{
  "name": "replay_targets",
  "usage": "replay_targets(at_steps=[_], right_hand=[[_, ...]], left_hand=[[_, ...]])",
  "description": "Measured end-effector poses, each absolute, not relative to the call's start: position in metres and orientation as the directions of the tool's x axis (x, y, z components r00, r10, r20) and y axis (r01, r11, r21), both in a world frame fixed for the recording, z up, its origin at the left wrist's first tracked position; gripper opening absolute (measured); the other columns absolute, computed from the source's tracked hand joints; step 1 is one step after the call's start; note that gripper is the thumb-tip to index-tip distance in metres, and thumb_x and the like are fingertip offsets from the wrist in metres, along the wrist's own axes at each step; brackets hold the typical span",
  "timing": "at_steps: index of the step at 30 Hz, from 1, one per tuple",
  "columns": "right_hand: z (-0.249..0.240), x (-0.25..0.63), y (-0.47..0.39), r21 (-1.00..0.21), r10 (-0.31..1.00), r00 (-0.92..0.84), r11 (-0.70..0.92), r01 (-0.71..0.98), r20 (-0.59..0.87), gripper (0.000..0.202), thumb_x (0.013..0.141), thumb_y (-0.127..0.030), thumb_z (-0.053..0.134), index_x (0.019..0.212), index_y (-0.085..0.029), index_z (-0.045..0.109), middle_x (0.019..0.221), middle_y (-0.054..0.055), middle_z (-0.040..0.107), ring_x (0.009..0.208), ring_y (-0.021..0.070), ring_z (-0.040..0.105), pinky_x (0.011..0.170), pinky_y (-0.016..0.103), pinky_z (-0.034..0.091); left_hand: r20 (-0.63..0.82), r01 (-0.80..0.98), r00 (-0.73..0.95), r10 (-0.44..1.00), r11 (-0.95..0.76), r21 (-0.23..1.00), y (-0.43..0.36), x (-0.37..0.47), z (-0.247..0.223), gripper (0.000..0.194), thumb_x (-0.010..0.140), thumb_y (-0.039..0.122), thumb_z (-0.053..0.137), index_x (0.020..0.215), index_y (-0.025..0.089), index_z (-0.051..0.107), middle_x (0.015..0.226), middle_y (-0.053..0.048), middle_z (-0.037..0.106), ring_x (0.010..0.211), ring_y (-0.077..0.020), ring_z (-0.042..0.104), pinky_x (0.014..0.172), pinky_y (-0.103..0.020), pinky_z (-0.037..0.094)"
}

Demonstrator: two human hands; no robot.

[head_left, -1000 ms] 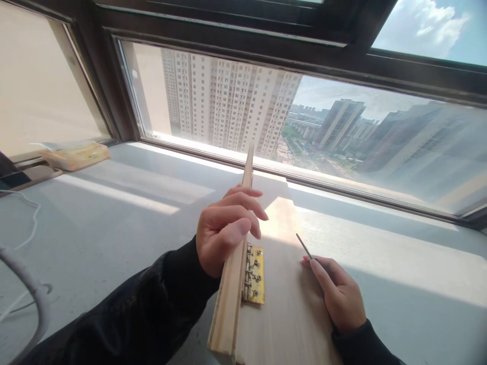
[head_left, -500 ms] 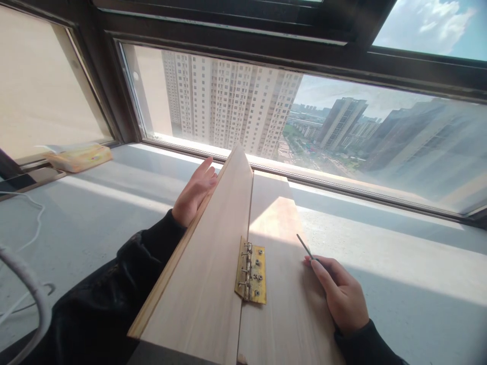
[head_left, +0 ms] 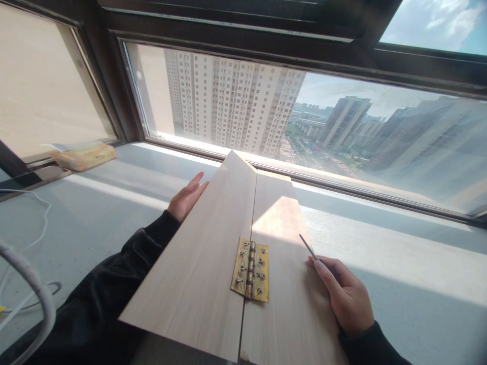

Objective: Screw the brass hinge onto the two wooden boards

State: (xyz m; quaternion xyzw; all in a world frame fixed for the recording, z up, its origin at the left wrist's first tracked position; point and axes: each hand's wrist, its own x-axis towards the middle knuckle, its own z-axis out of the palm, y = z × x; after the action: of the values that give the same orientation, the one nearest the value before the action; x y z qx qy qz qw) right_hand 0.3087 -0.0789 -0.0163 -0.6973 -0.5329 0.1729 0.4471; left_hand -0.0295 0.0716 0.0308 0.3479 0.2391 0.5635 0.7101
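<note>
Two pale wooden boards, a left board (head_left: 190, 268) and a right board (head_left: 289, 314), lie side by side, joined by a brass hinge (head_left: 250, 268). The left one is tilted up from the surface. Screws stand proud of the hinge's left leaf; those on the right leaf look seated lower. My left hand (head_left: 186, 195) is open behind the left board's outer edge, fingers stretched out, partly hidden by it. Between thumb and fingers my right hand (head_left: 344, 294) pinches a thin dark metal rod (head_left: 306, 246), tip pointing up-left over the right board. Its other end is hidden.
Beneath the boards is a pale windowsill (head_left: 399, 243), with a window frame (head_left: 266, 45) along the back. A tissue pack (head_left: 85, 156) lies at the far left. White cables (head_left: 45, 304) loop near my left sleeve.
The left board has swung down to the left, so the hinge is opened flatter. My left hand has sunk with it. My right hand keeps the rod almost still.
</note>
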Motion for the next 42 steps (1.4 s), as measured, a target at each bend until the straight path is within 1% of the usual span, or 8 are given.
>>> replay_targets(at_steps=[10, 15, 18, 21, 26, 32, 36, 42], right_hand=[[-0.015, 0.305, -0.08, -0.812, 0.89, 0.38, -0.02, 0.583, 0.251, 0.036, 0.078, -0.055, 0.059, 0.087, -0.022, 0.07, 0.095, 0.005, 0.072, 0.095, 0.0254, 0.064, 0.085, 0.032, 0.049], [-0.018, 0.311, -0.078, -0.795, 0.897, 0.362, -0.02, 0.607, 0.254, 0.037, 0.077, -0.055, 0.06, 0.087, -0.022, 0.071, 0.094, 0.006, 0.073, 0.094, 0.0261, 0.066, 0.081, 0.032, 0.052], [-0.02, 0.315, -0.077, -0.783, 0.902, 0.35, -0.022, 0.621, 0.252, 0.036, 0.076, -0.054, 0.061, 0.086, -0.022, 0.072, 0.094, 0.006, 0.074, 0.093, 0.0257, 0.067, 0.079, 0.03, 0.053], [-0.021, 0.316, -0.076, -0.779, 0.905, 0.343, -0.019, 0.626, 0.253, 0.036, 0.078, -0.054, 0.059, 0.088, -0.021, 0.071, 0.095, 0.006, 0.074, 0.093, 0.0252, 0.067, 0.079, 0.03, 0.053], [-0.022, 0.317, -0.075, -0.783, 0.899, 0.353, -0.017, 0.622, 0.261, 0.039, 0.08, -0.055, 0.057, 0.092, -0.02, 0.07, 0.095, 0.007, 0.074, 0.094, 0.025, 0.066, 0.08, 0.031, 0.052], [-0.023, 0.318, -0.075, -0.797, 0.898, 0.359, -0.016, 0.603, 0.254, 0.037, 0.08, -0.054, 0.057, 0.091, -0.021, 0.07, 0.093, 0.006, 0.073, 0.091, 0.0242, 0.067, 0.077, 0.03, 0.052], [-0.025, 0.319, -0.075, -0.812, 0.898, 0.361, -0.007, 0.583, 0.251, 0.037, 0.081, -0.054, 0.056, 0.092, -0.021, 0.069, 0.092, 0.006, 0.073, 0.091, 0.0239, 0.067, 0.077, 0.031, 0.051], [-0.026, 0.32, -0.074, -0.829, 0.895, 0.359, 0.019, 0.559, 0.263, 0.038, 0.082, -0.054, 0.056, 0.096, -0.02, 0.066, 0.091, 0.006, 0.073, 0.089, 0.0236, 0.068, 0.081, 0.033, 0.052]], left_hand=[[-0.03, -0.581, 0.204, 0.979, 0.145, 0.801, 0.079, -0.035, 0.002, 0.071, 0.074, 0.033, 0.065, 0.138, 0.016, 0.039, 0.133, -0.012, 0.054, 0.131, -0.0324, 0.042, 0.113, -0.045, 0.024], [-0.006, -0.601, 0.219, 0.976, 0.14, 0.787, 0.078, -0.034, 0.015, 0.067, 0.074, 0.041, 0.059, 0.134, 0.015, 0.043, 0.128, -0.013, 0.057, 0.128, -0.0347, 0.045, 0.109, -0.05, 0.031], [0.064, -0.64, 0.242, 0.968, 0.11, 0.76, 0.076, -0.029, 0.034, 0.063, 0.073, 0.044, 0.054, 0.13, 0.018, 0.047, 0.129, -0.011, 0.057, 0.128, -0.034, 0.045, 0.108, -0.052, 0.032], [0.241, -0.636, 0.282, 0.929, -0.007, 0.771, 0.07, -0.015, 0.056, 0.057, 0.071, 0.034, 0.056, 0.127, 0.023, 0.052, 0.136, -0.004, 0.053, 0.137, -0.0296, 0.035, 0.115, -0.048, 0.023], [0.469, -0.361, 0.373, 0.8, -0.341, 0.868, 0.052, 0.02, 0.078, 0.051, 0.064, 0.02, 0.061, 0.115, 0.022, 0.066, 0.147, 0.0, 0.043, 0.144, -0.0284, 0.02, 0.12, -0.041, 0.01], [0.469, -0.332, 0.292, 0.834, -0.372, 0.867, 0.019, 0.055, 0.077, 0.074, 0.069, 0.03, 0.058, 0.141, 0.031, 0.039, 0.157, 0.009, 0.018, 0.147, -0.0296, 0.006, 0.119, -0.046, 0.018], [0.387, -0.307, 0.308, 0.869, -0.294, 0.905, -0.004, 0.066, 0.077, 0.076, 0.077, 0.037, 0.056, 0.146, 0.03, 0.027, 0.156, 0.005, 0.021, 0.145, -0.0307, 0.013, 0.118, -0.046, 0.022], [0.25, -0.244, 0.376, 0.892, -0.166, 0.956, -0.037, 0.07, 0.085, 0.089, 0.077, 0.06, 0.056, 0.149, 0.025, 0.019, 0.158, -0.002, 0.017, 0.146, -0.0319, 0.01, 0.12, -0.049, 0.008]])
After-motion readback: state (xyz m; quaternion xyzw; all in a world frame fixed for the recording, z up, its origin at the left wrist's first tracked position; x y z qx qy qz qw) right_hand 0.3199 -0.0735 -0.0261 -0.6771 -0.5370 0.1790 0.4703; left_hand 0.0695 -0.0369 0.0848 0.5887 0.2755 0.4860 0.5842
